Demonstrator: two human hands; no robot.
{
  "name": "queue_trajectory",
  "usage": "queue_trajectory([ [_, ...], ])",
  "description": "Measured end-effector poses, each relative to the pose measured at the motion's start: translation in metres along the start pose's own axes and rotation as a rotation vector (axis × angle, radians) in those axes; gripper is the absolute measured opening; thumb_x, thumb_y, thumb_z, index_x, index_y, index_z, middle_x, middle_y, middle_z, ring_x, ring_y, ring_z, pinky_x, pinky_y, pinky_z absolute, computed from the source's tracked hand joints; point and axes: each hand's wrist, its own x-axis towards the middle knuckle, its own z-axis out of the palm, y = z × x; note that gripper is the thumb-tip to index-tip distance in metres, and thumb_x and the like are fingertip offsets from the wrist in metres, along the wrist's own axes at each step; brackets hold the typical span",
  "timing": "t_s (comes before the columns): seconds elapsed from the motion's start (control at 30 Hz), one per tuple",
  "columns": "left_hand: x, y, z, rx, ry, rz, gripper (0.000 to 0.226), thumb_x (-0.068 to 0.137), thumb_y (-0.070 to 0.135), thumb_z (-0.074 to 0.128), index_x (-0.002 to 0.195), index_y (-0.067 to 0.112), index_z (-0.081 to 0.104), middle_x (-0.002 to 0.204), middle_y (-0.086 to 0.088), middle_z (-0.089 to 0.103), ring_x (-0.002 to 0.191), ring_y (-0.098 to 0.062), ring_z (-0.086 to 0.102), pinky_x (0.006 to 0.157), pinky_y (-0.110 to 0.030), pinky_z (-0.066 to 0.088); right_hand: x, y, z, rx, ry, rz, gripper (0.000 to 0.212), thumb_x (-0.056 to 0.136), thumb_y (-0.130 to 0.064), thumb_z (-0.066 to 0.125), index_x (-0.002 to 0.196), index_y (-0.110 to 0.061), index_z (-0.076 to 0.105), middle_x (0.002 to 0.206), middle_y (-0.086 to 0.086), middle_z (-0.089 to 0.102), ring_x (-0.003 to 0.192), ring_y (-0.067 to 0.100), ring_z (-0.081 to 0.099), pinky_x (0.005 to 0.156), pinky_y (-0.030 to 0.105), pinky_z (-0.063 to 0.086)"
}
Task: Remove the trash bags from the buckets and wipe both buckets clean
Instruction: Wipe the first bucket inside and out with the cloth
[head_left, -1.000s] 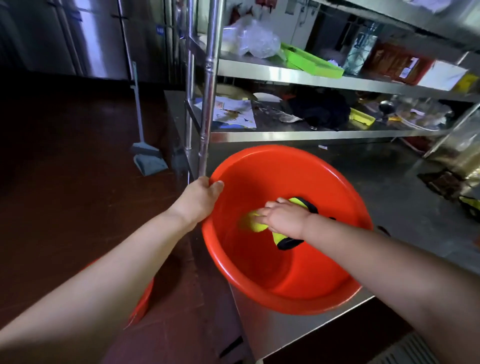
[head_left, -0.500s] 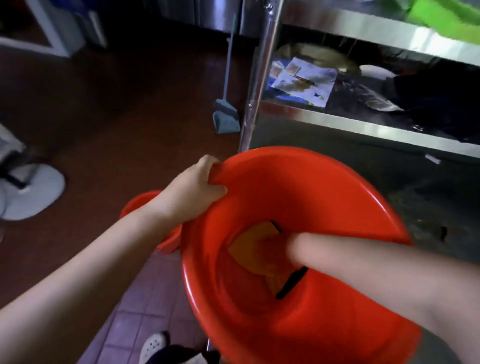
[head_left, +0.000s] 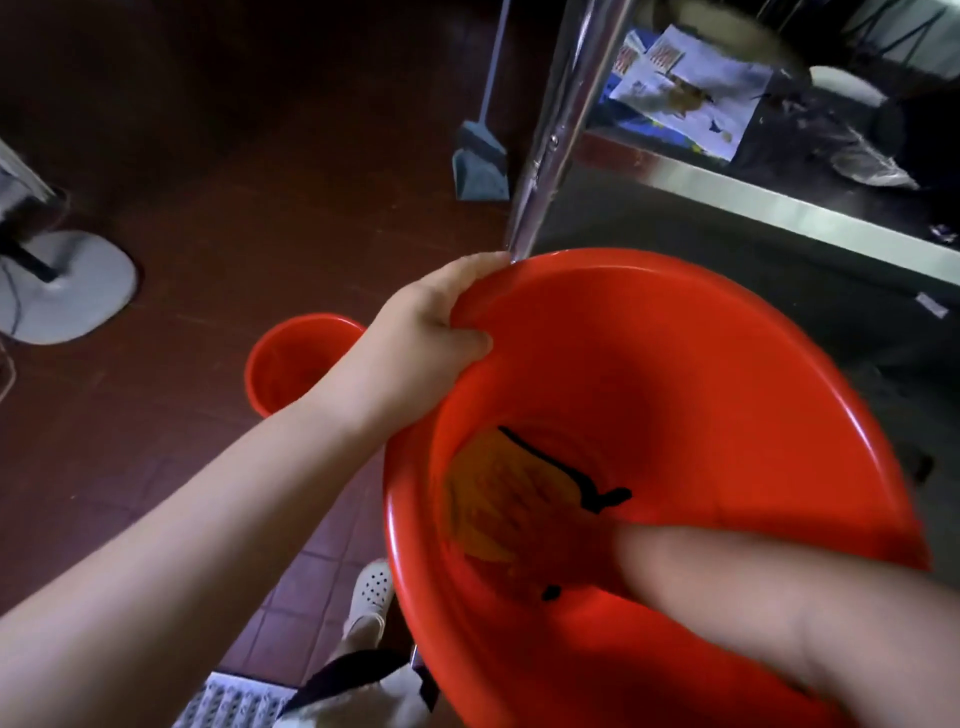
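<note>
A red bucket held tilted while a cloth is pressed inside it.

The big red bucket (head_left: 675, 364) fills the lower right of the frame, tipped toward the camera. The left hand (head_left: 415, 343) has its grip clamped on the bucket's upper-left rim, thumb inside. The right forearm reaches in from the lower right; the right hand (head_left: 623, 551) is blurred, so whether its grip is closed I cannot tell, though it is at the yellow cloth (head_left: 498, 499) with black edging near the bucket's bottom. A steel shelf (head_left: 779, 208) crosses the upper right. A second red bucket (head_left: 291, 364) stands on the floor at centre left. A dustpan (head_left: 480, 166) leans at upper centre.
</note>
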Motion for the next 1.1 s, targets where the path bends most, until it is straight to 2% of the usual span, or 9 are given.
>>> queue_trajectory([
  [0.1,0.001,-0.001,-0.002,-0.025,-0.01,0.005,0.067,0.082,-0.005,0.057,0.137,0.032,0.046,0.124,0.011,0.057,0.106,0.004,0.057,0.087,-0.011,0.047,-0.001,-0.018,-0.004,0.045,0.103,-0.104,0.046,0.1,-0.028,0.018,0.142,-0.013,0.029,0.147,0.012,0.035,0.14,0.046,0.006,0.108,0.056,0.01],
  [0.33,-0.006,-0.003,0.003,-0.14,-0.006,-0.013,0.068,0.082,-0.012,0.053,0.136,0.029,0.047,0.113,0.028,0.054,0.094,0.019,0.056,0.072,-0.002,0.043,0.007,-0.003,-0.013,0.115,-0.018,-0.12,0.052,0.089,-0.045,0.025,0.136,-0.034,0.046,0.143,0.002,0.046,0.137,0.036,0.033,0.107,0.051,0.009],
  [0.4,-0.011,-0.003,0.002,-0.148,0.023,-0.023,0.069,0.083,-0.011,0.052,0.137,0.031,0.046,0.117,0.028,0.052,0.1,0.02,0.053,0.076,-0.002,0.043,0.01,-0.002,-0.011,0.104,-0.074,-0.048,0.06,0.087,-0.048,0.026,0.143,-0.028,0.035,0.149,0.007,0.034,0.136,0.034,0.035,0.107,0.054,0.007],
  [0.5,-0.029,-0.005,0.007,-0.166,0.08,-0.07,0.069,0.085,-0.007,0.052,0.14,0.034,0.04,0.135,0.015,0.049,0.119,0.002,0.051,0.099,-0.024,0.046,0.022,0.009,-0.008,0.105,-0.069,0.248,0.079,0.082,-0.048,0.029,0.149,-0.014,0.007,0.155,0.02,-0.002,0.143,0.039,-0.012,0.108,0.052,0.003],
  [0.63,-0.059,-0.006,0.022,-0.252,0.158,-0.119,0.071,0.085,-0.005,0.051,0.138,0.04,0.037,0.135,0.015,0.047,0.12,0.001,0.049,0.102,-0.029,0.044,0.031,0.014,-0.018,0.211,-0.128,0.555,0.11,0.07,-0.066,0.046,0.148,-0.009,-0.008,0.147,0.028,-0.031,0.14,0.047,-0.011,0.091,0.052,0.047],
  [0.73,-0.045,-0.006,0.013,-0.175,0.114,-0.138,0.069,0.078,0.001,0.058,0.136,0.034,0.04,0.13,0.004,0.053,0.109,-0.013,0.059,0.091,-0.032,0.051,0.032,0.007,-0.019,0.156,-0.049,0.525,0.1,0.074,-0.052,0.03,0.145,-0.003,-0.019,0.148,0.028,0.026,0.138,0.043,-0.024,0.084,0.057,0.049],
  [0.83,0.006,0.0,-0.003,0.254,-0.031,-0.01,0.086,0.059,0.022,0.058,0.141,0.012,0.037,0.142,-0.009,0.043,0.133,-0.022,0.037,0.114,-0.03,0.024,0.027,0.005,-0.02,0.068,-0.051,0.447,0.086,0.076,-0.056,0.036,0.147,-0.01,0.025,0.137,0.008,0.05,0.139,0.042,-0.022,0.104,0.054,0.026],
  [1.0,0.063,0.011,0.002,0.438,-0.305,0.065,0.085,0.07,0.012,0.071,0.145,0.021,0.032,0.151,-0.004,0.032,0.144,-0.017,0.01,0.104,-0.014,0.01,0.021,-0.007,-0.015,-0.069,0.097,-0.014,0.05,0.091,-0.042,0.038,0.138,-0.028,0.045,0.139,0.003,0.051,0.133,0.035,0.039,0.106,0.056,0.016],
  [1.1,0.055,0.008,0.003,0.215,-0.315,0.046,0.079,0.072,-0.001,0.067,0.142,0.026,0.04,0.14,0.01,0.039,0.137,-0.001,0.019,0.094,-0.004,0.016,0.022,-0.001,-0.015,-0.025,0.09,-0.056,0.052,0.089,-0.047,0.037,0.138,-0.034,0.044,0.144,0.0,0.045,0.131,0.028,0.043,0.101,0.051,0.026],
])
